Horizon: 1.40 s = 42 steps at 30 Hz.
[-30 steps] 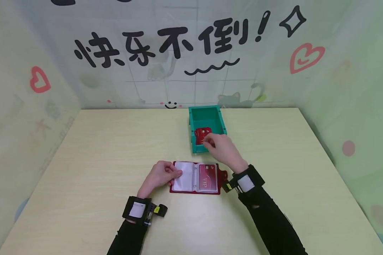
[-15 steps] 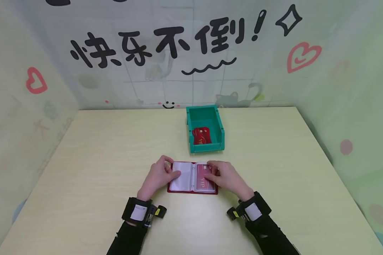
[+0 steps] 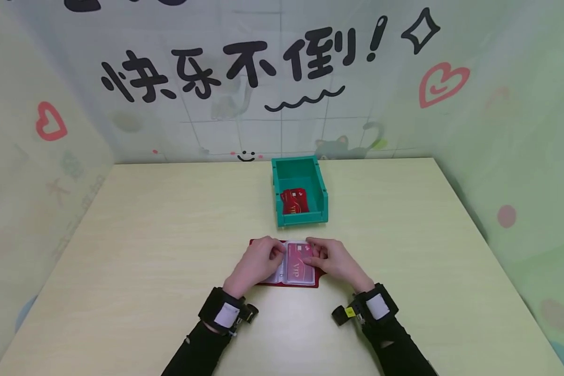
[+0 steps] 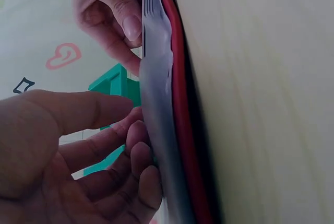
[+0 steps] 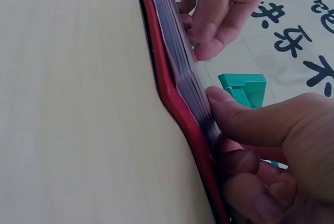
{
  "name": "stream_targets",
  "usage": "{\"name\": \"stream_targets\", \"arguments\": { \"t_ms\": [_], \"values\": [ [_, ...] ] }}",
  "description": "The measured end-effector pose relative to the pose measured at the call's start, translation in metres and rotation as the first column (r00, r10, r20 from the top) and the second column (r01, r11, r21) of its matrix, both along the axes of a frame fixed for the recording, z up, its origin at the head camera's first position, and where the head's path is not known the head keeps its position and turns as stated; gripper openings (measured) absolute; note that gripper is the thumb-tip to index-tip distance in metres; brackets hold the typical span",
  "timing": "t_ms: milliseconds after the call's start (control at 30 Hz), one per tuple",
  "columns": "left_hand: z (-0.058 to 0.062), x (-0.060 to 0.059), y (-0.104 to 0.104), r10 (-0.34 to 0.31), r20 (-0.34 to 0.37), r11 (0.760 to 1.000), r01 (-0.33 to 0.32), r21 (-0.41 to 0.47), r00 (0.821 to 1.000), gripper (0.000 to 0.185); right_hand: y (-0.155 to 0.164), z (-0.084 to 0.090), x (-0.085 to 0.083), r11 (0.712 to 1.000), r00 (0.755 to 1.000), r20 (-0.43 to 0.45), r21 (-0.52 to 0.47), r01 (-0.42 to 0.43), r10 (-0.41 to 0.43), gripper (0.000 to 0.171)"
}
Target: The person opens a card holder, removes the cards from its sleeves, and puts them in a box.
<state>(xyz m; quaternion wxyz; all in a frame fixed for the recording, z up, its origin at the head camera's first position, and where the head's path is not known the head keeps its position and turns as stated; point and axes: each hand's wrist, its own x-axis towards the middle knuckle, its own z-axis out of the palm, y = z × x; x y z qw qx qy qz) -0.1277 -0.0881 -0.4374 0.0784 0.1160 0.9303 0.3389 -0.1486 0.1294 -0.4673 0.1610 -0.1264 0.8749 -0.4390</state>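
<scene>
An open red card holder [image 3: 274,278] lies on the table with clear pocket pages. On its right side a pink-red card marked VIP [image 3: 295,269] lies in a pocket. My left hand [image 3: 258,262] reaches over the left page to the middle of the holder, pinching at the pocket's inner edge with thumb and forefinger. At the right side, my right hand [image 3: 337,261] pinches the page edges. Its thumb [image 5: 245,122] presses on the top sheet while the other fingers curl at the side. In the left wrist view the stacked pages [image 4: 156,88] stand edge-on above the red cover.
Behind the holder stands a teal plastic bin [image 3: 305,219] with several red cards [image 3: 294,201] lying near its front wall. Wood-toned tabletop [image 3: 169,224] surrounds both, and a printed cloth backdrop [image 3: 192,115] rises at the back and sides.
My right hand has come down from the bin to the holder's right page. My left hand has let go of the left page edge and moved right to the middle of the holder.
</scene>
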Motion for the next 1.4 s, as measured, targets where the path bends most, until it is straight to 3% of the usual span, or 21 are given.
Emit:
{"name": "stream_targets", "arguments": {
  "t_ms": [233,500,933,1100,1233,1400],
  "values": [
    [-0.002,-0.008,0.006,0.037,0.077,0.999,-0.039,0.022,0.996,0.021,-0.001,0.001,0.001,1.000,1.000,-0.017,0.005,0.006,-0.006,0.059],
    [-0.010,-0.017,0.003,0.010,0.133,0.995,-0.024,0.098,0.991,0.023,-0.003,0.003,0.000,0.999,0.999,-0.045,0.037,0.002,0.000,0.056],
    [-0.007,-0.020,0.003,0.023,0.203,0.994,-0.045,0.104,0.979,0.022,-0.007,0.000,-0.001,0.993,0.993,-0.116,0.116,0.002,0.011,0.053],
    [-0.008,-0.019,0.003,0.028,0.205,0.994,-0.049,0.101,0.978,0.022,-0.007,0.001,0.000,0.997,0.997,-0.082,0.079,0.009,-0.003,0.057],
    [-0.009,-0.019,0.002,0.026,0.209,0.993,-0.048,0.103,0.978,0.022,-0.002,0.001,0.002,1.000,1.000,0.001,0.019,0.006,-0.006,0.062],
    [-0.009,-0.020,0.003,0.037,0.207,0.992,-0.060,0.108,0.978,0.022,0.008,0.000,0.001,0.999,0.997,0.064,-0.011,-0.045,0.046,0.066]
  ]
}}
